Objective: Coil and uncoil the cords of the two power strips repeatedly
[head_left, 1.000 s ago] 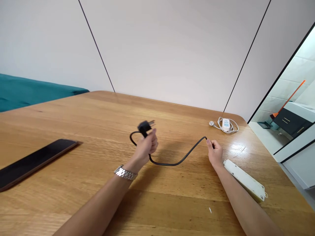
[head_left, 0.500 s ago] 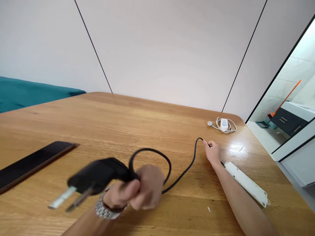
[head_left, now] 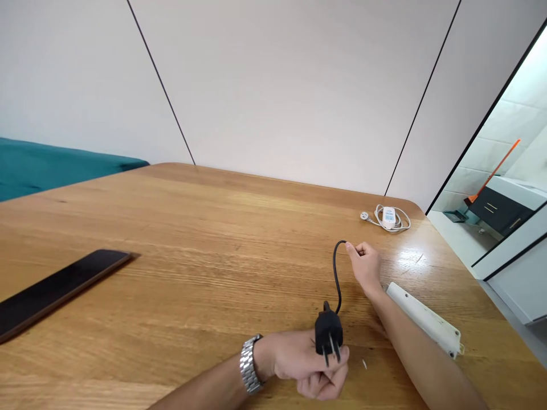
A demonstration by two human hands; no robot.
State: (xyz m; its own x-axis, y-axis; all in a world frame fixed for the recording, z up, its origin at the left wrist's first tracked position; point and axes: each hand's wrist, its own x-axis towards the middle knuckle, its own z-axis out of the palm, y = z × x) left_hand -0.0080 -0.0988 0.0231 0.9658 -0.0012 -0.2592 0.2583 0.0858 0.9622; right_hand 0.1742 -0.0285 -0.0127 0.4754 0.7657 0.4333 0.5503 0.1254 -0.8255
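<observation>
My left hand (head_left: 314,364), with a metal watch (head_left: 249,364) on its wrist, is closed near the front edge. A black plug (head_left: 329,333) with metal prongs pointing toward me rests at its fingers; the grip on it or its cord is partly hidden. From the plug a black cord (head_left: 336,273) curves up to my right hand (head_left: 366,265), which pinches it between thumb and fingers. A white power strip (head_left: 425,319) lies on the table beside my right forearm, partly covered by it.
A dark flat slab (head_left: 64,287) lies on the wooden table (head_left: 213,228) at the left. Near the far right corner is a coiled white cord with a white box (head_left: 388,216). A small white scrap (head_left: 364,364) lies near the front.
My left hand and the black plug have moved right, close to my right forearm. The plug's prongs now point down toward me, and the big cord loop is gone. My right hand has shifted slightly left.
</observation>
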